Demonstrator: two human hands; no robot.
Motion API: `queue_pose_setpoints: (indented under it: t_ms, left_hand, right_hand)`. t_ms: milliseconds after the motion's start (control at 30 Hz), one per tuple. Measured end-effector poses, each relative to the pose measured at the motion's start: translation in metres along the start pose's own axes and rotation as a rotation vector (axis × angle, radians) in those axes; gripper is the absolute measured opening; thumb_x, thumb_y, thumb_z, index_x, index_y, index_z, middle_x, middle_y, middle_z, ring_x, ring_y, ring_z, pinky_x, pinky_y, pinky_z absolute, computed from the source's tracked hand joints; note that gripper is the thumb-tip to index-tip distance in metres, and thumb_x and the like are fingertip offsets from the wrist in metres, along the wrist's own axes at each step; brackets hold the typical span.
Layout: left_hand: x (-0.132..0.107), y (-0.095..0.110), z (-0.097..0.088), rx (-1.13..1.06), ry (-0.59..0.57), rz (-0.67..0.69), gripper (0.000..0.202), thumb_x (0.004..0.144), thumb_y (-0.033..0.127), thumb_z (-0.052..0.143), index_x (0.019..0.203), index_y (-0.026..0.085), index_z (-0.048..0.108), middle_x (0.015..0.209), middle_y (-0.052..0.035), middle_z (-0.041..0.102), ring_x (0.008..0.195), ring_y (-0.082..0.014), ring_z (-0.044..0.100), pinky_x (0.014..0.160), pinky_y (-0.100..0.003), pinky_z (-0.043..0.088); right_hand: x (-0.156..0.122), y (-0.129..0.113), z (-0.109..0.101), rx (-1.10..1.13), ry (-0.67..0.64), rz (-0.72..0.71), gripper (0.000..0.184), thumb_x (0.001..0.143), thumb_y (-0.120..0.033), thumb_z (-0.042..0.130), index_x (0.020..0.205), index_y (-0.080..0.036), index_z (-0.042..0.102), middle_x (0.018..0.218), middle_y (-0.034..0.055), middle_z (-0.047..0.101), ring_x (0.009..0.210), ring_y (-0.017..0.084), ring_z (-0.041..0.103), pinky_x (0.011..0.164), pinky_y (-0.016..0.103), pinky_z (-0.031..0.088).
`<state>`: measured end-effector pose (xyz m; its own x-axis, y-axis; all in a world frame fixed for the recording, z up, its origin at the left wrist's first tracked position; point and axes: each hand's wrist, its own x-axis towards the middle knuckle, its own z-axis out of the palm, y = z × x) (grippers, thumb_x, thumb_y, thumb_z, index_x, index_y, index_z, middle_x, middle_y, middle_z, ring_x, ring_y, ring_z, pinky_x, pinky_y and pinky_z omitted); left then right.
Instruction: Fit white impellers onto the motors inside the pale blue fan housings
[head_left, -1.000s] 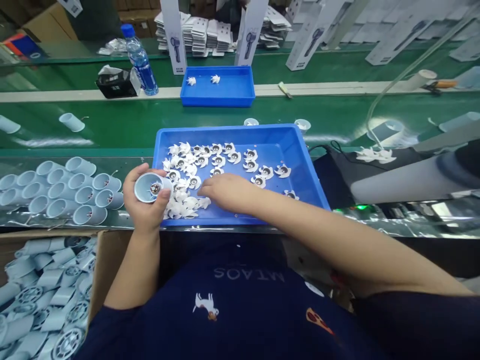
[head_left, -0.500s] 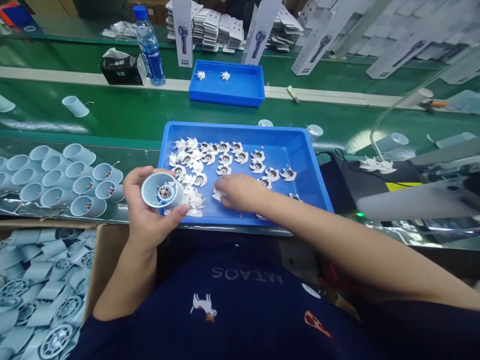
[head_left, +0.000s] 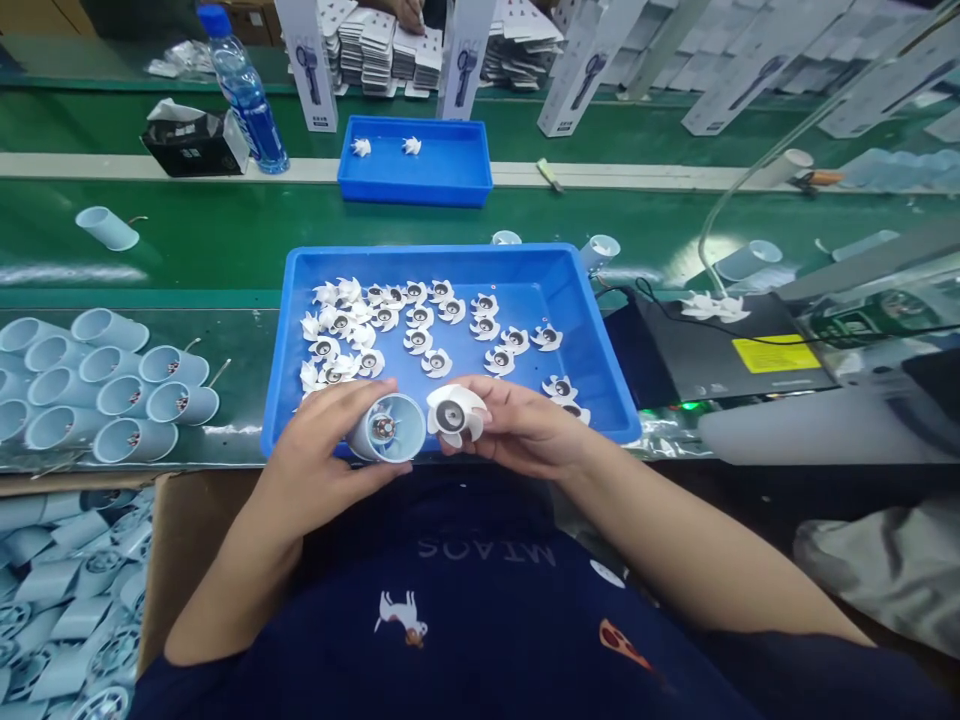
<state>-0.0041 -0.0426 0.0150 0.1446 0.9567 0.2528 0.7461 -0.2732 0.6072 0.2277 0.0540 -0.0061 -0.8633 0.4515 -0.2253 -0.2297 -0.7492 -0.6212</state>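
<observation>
Your left hand (head_left: 319, 462) is clamped around a pale blue fan housing (head_left: 388, 428), its open end tilted up toward you. Just beside it, your right hand (head_left: 529, 432) pinches a white impeller (head_left: 452, 416) at its blades, not touching the housing. Both hang over the near edge of the blue tray (head_left: 450, 252), which holds more impellers (head_left: 418, 317).

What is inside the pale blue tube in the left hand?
Inside the pale blue tube in the left hand, a small motor with coppery windings sits centred; the tube's far end is hidden.
</observation>
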Motion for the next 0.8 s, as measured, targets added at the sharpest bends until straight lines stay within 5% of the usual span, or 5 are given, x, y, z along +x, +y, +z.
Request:
queue_pose_setpoints:
  t_ms: [200, 400, 567, 667, 800]
  left_hand:
    - [0.002, 0.009, 0.004, 0.045, -0.033, 0.029, 0.06, 0.082, 0.044, 0.079, 0.135, 0.029, 0.057, 0.129, -0.0063, 0.069, 0.118, -0.0278, 0.064, 0.105, -0.041, 0.048]
    - [0.008, 0.024, 0.015, 0.146, -0.057, 0.072, 0.052, 0.086, 0.038, 0.075, 0.133, 0.025, 0.056, 0.125, -0.0078, 0.07, 0.116, -0.0278, 0.065, 0.1, -0.042, 0.048]
    - [0.023, 0.033, 0.01, 0.139, -0.093, 0.136, 0.057, 0.084, 0.039, 0.078, 0.134, 0.025, 0.056, 0.127, -0.0085, 0.068, 0.117, -0.0278, 0.063, 0.1, -0.042, 0.049]
    - [0.067, 0.021, -0.002, 0.202, -0.094, 0.164, 0.06, 0.079, 0.047, 0.081, 0.132, 0.028, 0.061, 0.124, -0.0085, 0.064, 0.111, -0.0283, 0.063, 0.098, -0.045, 0.051]
    - [0.169, -0.013, -0.001, 0.346, -0.045, -0.061, 0.06, 0.082, 0.038, 0.072, 0.136, 0.019, 0.055, 0.13, -0.0129, 0.06, 0.119, -0.0304, 0.06, 0.1, -0.045, 0.051]
  right_hand:
    - [-0.002, -0.003, -0.001, -0.184, 0.038, -0.112, 0.036, 0.076, -0.035, 0.088, 0.096, -0.018, 0.064, 0.083, -0.0023, 0.067, 0.074, 0.008, 0.065, 0.075, 0.021, 0.054]
    - [-0.007, -0.008, 0.015, -1.23, 0.158, -0.506, 0.019, 0.084, -0.02, 0.076, 0.103, -0.021, 0.073, 0.101, 0.0053, 0.056, 0.086, 0.014, 0.059, 0.08, 0.031, 0.052]
    - [-0.025, -0.019, 0.014, -1.412, 0.177, -0.677, 0.018, 0.09, -0.022, 0.071, 0.108, -0.019, 0.072, 0.104, 0.0075, 0.054, 0.097, 0.018, 0.059, 0.084, 0.033, 0.053]
    - [-0.044, -0.023, 0.0, -1.375, 0.321, -0.813, 0.018, 0.092, -0.021, 0.067, 0.11, -0.022, 0.069, 0.104, 0.0069, 0.056, 0.096, 0.018, 0.06, 0.083, 0.032, 0.055]
    - [-0.059, -0.015, -0.01, -1.327, 0.422, -0.868, 0.013, 0.092, -0.017, 0.062, 0.102, -0.024, 0.067, 0.096, 0.0052, 0.06, 0.086, 0.016, 0.063, 0.074, 0.03, 0.058]
